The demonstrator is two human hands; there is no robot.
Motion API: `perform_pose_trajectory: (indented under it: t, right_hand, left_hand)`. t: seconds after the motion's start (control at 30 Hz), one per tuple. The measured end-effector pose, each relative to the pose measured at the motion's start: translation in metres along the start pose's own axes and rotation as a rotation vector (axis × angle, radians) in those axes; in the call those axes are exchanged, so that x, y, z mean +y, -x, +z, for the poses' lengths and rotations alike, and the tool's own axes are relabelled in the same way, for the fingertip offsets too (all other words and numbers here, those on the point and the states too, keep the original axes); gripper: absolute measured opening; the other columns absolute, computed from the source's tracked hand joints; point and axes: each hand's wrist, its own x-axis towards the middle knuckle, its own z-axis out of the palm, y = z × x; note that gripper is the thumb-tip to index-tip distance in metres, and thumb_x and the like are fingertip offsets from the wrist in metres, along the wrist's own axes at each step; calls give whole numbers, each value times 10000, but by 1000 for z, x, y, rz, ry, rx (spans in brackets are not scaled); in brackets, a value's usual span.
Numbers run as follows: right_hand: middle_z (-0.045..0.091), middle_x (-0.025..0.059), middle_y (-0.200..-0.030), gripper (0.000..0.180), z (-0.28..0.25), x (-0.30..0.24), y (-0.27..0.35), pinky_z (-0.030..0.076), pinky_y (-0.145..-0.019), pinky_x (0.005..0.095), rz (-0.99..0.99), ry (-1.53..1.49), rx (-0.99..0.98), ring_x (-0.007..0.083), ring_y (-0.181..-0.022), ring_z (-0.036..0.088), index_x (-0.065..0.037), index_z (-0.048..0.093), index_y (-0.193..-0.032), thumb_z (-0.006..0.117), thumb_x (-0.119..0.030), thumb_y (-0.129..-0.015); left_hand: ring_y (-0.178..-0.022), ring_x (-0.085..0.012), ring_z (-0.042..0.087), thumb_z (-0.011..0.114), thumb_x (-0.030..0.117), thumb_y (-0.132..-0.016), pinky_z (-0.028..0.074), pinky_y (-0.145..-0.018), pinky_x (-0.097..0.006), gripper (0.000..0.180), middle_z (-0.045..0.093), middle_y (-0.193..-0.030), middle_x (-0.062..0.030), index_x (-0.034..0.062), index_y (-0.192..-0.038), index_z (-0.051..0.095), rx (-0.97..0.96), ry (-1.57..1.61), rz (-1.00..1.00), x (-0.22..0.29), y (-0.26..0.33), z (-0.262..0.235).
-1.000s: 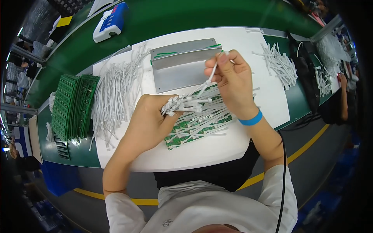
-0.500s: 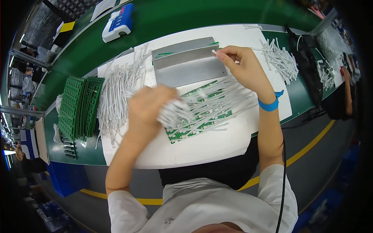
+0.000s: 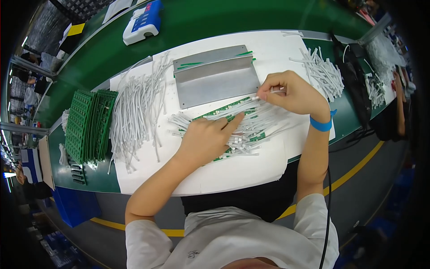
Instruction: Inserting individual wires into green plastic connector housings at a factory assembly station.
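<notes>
Pinched in my right hand (image 3: 293,94) is the connector end of a white cable (image 3: 256,97), at the far right edge of a green circuit board (image 3: 224,107). My left hand (image 3: 206,139) is over the board, its index finger stretched out onto it and its other fingers partly hidden. A bundle of short white cables (image 3: 244,145) passes under that hand, showing on both sides of it; the hand appears closed round it. Many more white cables lie across the board, hiding much of it. Behind the board stands a bent grey metal plate (image 3: 219,89) with green strips on its edges.
To the left are a pile of white cables (image 3: 136,112) and upright stacked green boards (image 3: 83,125). Another cable pile (image 3: 324,74) sits at the right. White sheeting (image 3: 224,179) covers the green bench. A blue and white device (image 3: 142,23) stands at the back.
My left hand has moved right and onto the board with its bundle. My right hand has come down from the metal plate to the board's far right edge, still pinching a white connector.
</notes>
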Motion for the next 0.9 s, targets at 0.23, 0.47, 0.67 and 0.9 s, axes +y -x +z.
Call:
perform_pose_trajectory:
  t: [0.23,0.47,0.67,0.9]
  right_hand:
    - [736,117,-781,118,8,-7,2,539,-699,280,-10,40,-44,157,-697,658,38,759,-881,753,-63,-820]
    - [722,99,-790,81,28,0,-2,547,-690,287,29,89,39,170,-716,665,30,763,-847,781,-28,-794]
    - [738,125,-805,88,29,-2,-3,566,-730,291,6,103,72,201,-722,683,36,772,-857,782,-18,-788]
    - [730,195,-749,112,36,0,-6,581,-695,322,-16,165,112,292,-684,730,49,757,-805,739,-60,-787]
  left_hand:
    - [-592,-230,630,781,90,-574,525,-588,-358,817,623,-770,-34,102,-1377,626,-44,-15,-65,1,-2,1]
    - [-614,-248,626,776,72,-555,524,-628,-357,836,607,-761,-55,85,-1375,615,-8,3,-95,0,-1,8]
    - [-642,-257,632,795,81,-552,520,-646,-366,865,624,-800,-65,77,-1393,593,-24,33,-112,0,0,6]
    - [-587,-280,577,732,53,-509,491,-586,-381,912,595,-754,-60,97,-1410,596,56,99,-89,-2,-1,8]
